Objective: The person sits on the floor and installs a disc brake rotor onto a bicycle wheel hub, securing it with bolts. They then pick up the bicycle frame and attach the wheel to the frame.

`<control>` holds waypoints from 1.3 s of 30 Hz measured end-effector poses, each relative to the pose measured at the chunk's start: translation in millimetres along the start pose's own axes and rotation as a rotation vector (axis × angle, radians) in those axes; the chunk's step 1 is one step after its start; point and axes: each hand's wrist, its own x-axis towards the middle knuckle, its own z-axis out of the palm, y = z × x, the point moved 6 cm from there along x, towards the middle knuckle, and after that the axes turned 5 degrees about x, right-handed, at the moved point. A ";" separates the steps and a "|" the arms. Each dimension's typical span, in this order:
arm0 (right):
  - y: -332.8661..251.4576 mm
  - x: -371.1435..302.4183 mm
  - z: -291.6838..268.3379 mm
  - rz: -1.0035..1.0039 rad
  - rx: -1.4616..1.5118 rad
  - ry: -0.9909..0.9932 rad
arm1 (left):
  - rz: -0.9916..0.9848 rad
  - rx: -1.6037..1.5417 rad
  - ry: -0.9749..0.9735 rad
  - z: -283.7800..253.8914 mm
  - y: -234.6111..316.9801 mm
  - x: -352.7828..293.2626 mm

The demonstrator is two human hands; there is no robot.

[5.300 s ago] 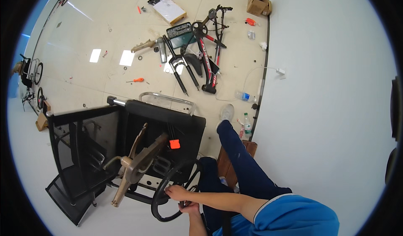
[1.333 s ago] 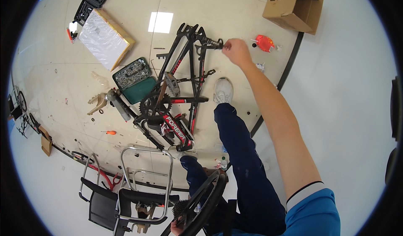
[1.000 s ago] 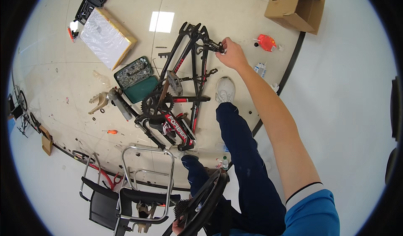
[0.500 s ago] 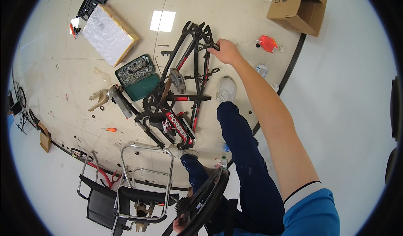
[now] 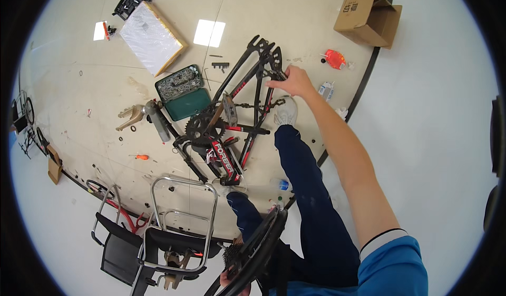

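Observation:
On the floor before me lies a black-and-red bicycle frame (image 5: 225,159) with its chainring (image 5: 203,129), pedal (image 5: 230,110) and fork still on it. My right hand (image 5: 293,81) is closed round the frame's rear end, near the dropout. A chain (image 5: 247,105) hangs loosely across the frame tubes. Low in the view, my left hand (image 5: 232,281) grips a bicycle wheel (image 5: 258,248) beside its cassette (image 5: 232,254); the wheel hides part of that hand. The wheel stands on edge against my legs.
A green case of small screws (image 5: 182,88), a suspension fork (image 5: 158,119), a wrapped white box (image 5: 153,37) and an orange-handled screwdriver (image 5: 141,157) lie left. Chairs (image 5: 182,238) stand lower left. A cardboard box (image 5: 363,19) and red packet (image 5: 335,59) are at far right.
My right hand has drawn the frame's rear end a little to the right and toward me, away from a small black toothed piece. The whole view has shifted slightly. My left hand keeps the wheel.

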 end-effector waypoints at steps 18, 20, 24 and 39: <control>-150.9 -250.8 56.8 -0.023 -0.138 0.410 | 0.184 -0.172 -0.051 -74.0 23.8 -40.1; -167.1 -270.7 63.9 -0.048 -0.210 0.419 | 0.238 -0.149 -0.115 -113.0 10.0 -8.0; -189.6 -289.6 78.0 -0.048 -0.297 0.460 | 0.328 -0.073 -0.130 -131.2 20.0 -20.3; -228.2 -338.0 95.8 -0.011 -0.564 0.504 | 0.696 -0.295 -0.119 -139.4 -2.5 -23.5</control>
